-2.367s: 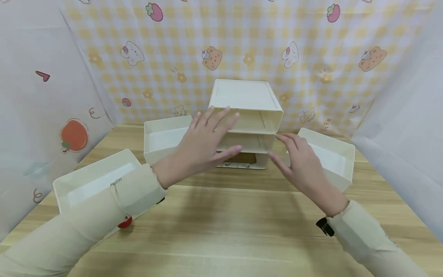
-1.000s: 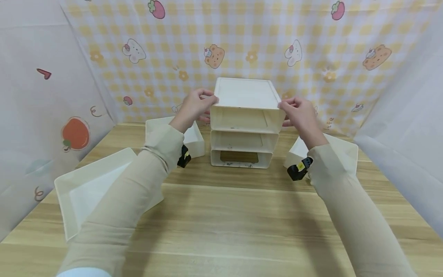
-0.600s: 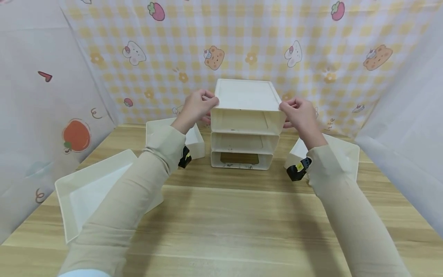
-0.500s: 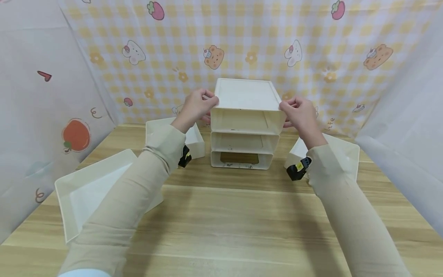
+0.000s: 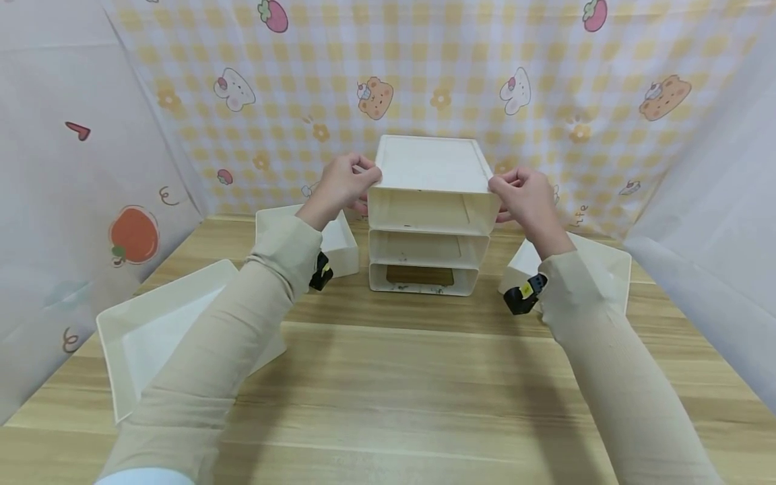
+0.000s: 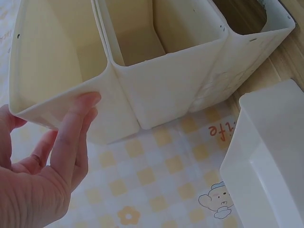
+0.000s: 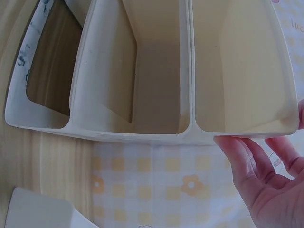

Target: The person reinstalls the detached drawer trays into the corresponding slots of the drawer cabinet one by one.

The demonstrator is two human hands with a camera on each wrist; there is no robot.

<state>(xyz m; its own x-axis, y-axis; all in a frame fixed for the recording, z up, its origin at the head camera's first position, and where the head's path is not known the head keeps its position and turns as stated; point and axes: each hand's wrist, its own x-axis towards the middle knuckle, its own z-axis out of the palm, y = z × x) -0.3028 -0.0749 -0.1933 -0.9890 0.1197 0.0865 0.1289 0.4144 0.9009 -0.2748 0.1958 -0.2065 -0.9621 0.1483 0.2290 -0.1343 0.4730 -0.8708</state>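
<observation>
A white plastic drawer cabinet [image 5: 432, 162] of three stacked frames stands at the back of the table, its front openings showing no drawers. My left hand [image 5: 341, 187] holds the top frame at its left front corner, thumb on the upper edge and fingers down the side. On the other side, my right hand [image 5: 526, 201] grips the right front corner in the same way. In the left wrist view, fingers [image 6: 71, 137] press the side wall of the top frame [image 6: 57, 52]. Fingertips [image 7: 230, 142] touch the opposite wall in the right wrist view.
Loose white drawers lie around the cabinet: a near-left drawer [image 5: 157, 337] partly under the left sleeve, a back-left drawer [image 5: 342, 246] and a right drawer [image 5: 612, 269] behind the right wrist. A patterned cloth [image 5: 442, 67] hangs close behind the cabinet.
Both hands, earlier spread in front of the cabinet, have moved up and outward onto the top frame's corners and taken hold. Over the last second they stay nearly still.
</observation>
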